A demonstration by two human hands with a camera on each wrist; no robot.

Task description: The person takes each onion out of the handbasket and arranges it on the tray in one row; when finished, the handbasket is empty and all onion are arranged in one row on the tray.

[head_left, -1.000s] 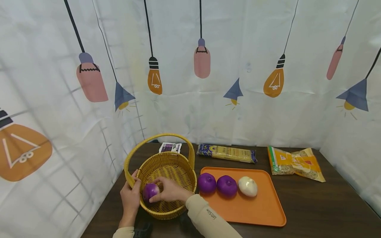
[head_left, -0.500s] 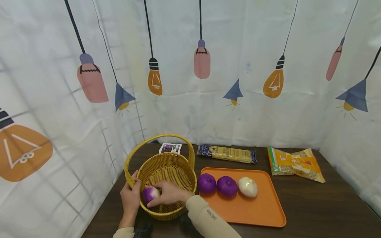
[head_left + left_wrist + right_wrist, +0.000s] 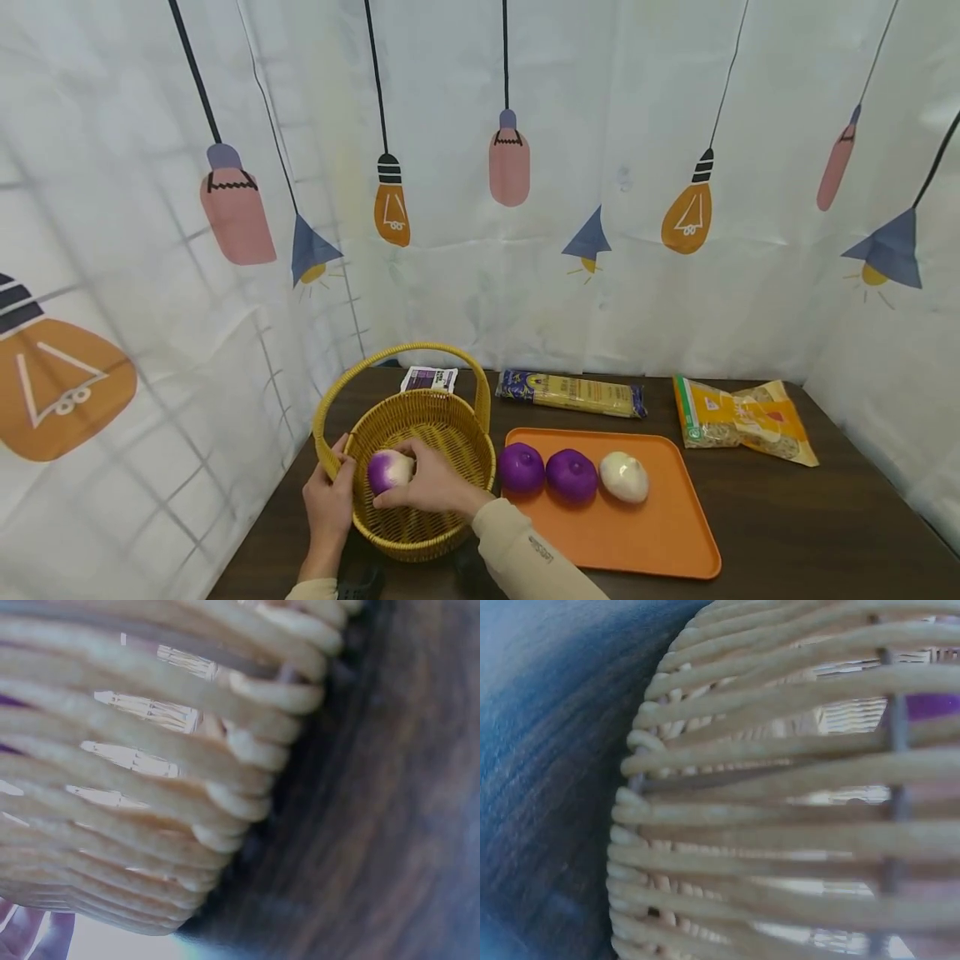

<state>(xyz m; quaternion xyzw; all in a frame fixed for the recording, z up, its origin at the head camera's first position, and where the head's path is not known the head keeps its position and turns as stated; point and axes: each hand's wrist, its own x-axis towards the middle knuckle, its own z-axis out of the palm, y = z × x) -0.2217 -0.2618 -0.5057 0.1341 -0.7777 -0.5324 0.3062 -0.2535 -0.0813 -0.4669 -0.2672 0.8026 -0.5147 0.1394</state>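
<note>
A round woven basket with a tall arched handle stands on the table's left half. My left hand holds its left rim near the handle's foot; in the left wrist view some fingertips show at the lower left corner. Inside the basket, my right hand pinches a purple-and-white turnip between thumb and fingers. Both wrist views are mostly filled by the basket's woven wall, with a bit of purple glimpsed through its gaps.
To the right lies an orange tray with two purple round vegetables and a white one. Behind are a small packet, a long noodle pack and a yellow bag. A printed curtain borders the table.
The turnip has turned in my right hand, showing more white, and has moved slightly up and right within the basket. My left hand keeps its hold. The head view has tilted up a little.
</note>
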